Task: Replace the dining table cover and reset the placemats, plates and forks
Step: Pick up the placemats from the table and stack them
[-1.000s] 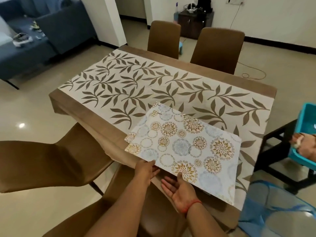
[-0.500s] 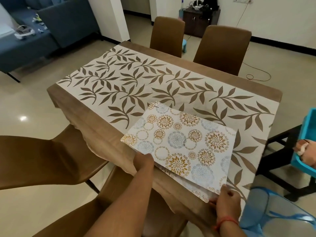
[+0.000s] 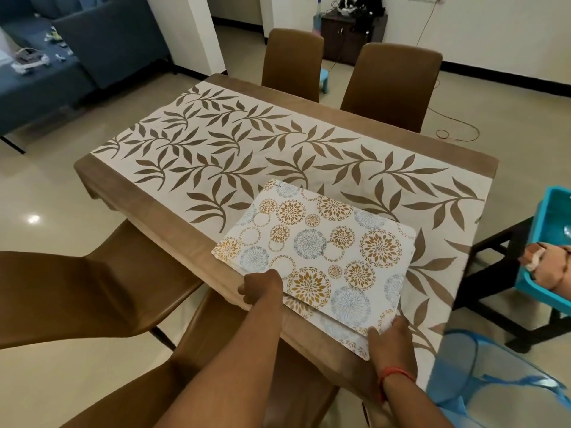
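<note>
A stack of floral placemats (image 3: 321,251) is being held on the near edge of the leaf-patterned table cover (image 3: 234,149), which is lying spread over the dining table (image 3: 463,159). The stack's near left edge is being gripped by the left hand (image 3: 261,287), fingers curled over it; a lower mat's near right corner is being pinched by the right hand (image 3: 391,338) — the two hands are being kept well apart. At the right, a turquoise tub (image 3: 547,223) is being rested on a dark stand (image 3: 506,242) — a brownish bundled item (image 3: 553,267) is lying in it, too blurred to identify.
</note>
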